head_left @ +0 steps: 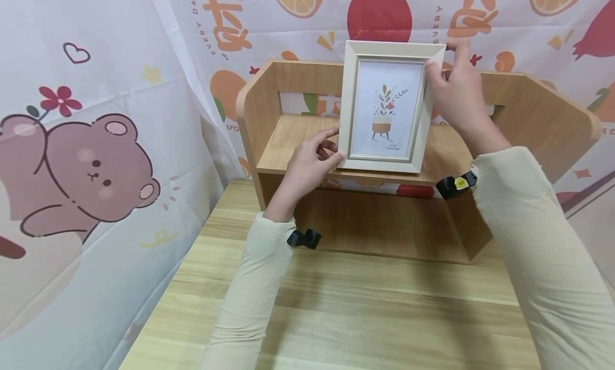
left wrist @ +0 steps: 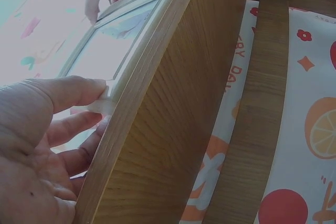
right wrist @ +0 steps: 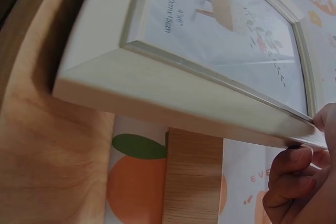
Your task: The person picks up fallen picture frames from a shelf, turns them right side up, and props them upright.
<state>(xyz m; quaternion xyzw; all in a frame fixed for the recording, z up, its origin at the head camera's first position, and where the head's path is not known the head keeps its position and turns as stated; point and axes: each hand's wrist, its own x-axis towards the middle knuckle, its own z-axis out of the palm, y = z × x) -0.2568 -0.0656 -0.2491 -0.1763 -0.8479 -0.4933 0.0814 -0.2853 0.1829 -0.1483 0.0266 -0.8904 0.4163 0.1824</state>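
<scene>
A cream picture frame (head_left: 388, 164) with a potted-plant print stands upright at the front of the upper board of a wooden desktop shelf (head_left: 300, 138). At its upper right corner my right hand (head_left: 456, 89) pinches the edge, thumb in front and fingers behind. Low on the opposite side, my left hand (head_left: 309, 162) holds the lower left edge between thumb and fingers. The left wrist view shows that thumb on the front of the frame (left wrist: 110, 85), close to the shelf board's edge. In the right wrist view, curled fingers (right wrist: 294, 177) sit behind the frame's border (right wrist: 173, 90).
The shelf's side panels (head_left: 254, 113) rise to left and right, with a lower compartment (head_left: 384, 220) underneath. It stands on a light wooden table (head_left: 384, 306). Behind it hangs a fruit-print cloth (head_left: 307, 33); a bear-print cloth (head_left: 96, 167) hangs at the left.
</scene>
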